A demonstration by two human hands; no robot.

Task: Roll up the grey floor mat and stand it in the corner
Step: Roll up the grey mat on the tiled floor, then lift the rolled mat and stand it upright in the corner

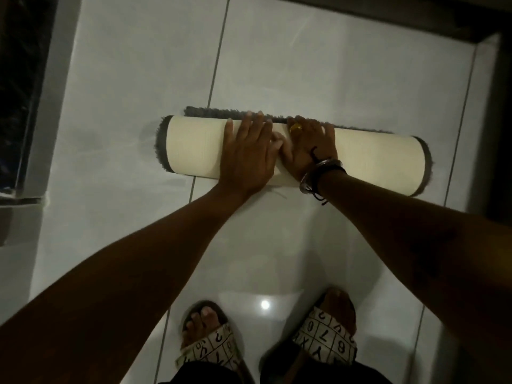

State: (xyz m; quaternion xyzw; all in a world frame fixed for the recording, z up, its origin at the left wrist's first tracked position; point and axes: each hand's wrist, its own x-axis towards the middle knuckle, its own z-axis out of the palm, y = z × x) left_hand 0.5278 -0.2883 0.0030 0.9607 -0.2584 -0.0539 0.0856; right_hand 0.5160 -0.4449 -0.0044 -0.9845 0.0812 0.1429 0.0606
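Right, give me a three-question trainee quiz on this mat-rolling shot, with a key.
1. True or false: the mat is fully rolled, with no flat edge left on the floor.
2. Which hand wears the gold ring: A) left hand B) right hand C) neither?
3. What colour is the mat's backing, now facing outward on the roll?

Key
1. False: a strip of grey pile lies flat on the white tile floor along the roll's far side.
2. B. That wrist also carries bangles.
3. Cream. Grey pile shows only at the two ends and the far edge. Both palms press flat on the roll's middle, fingers extended.
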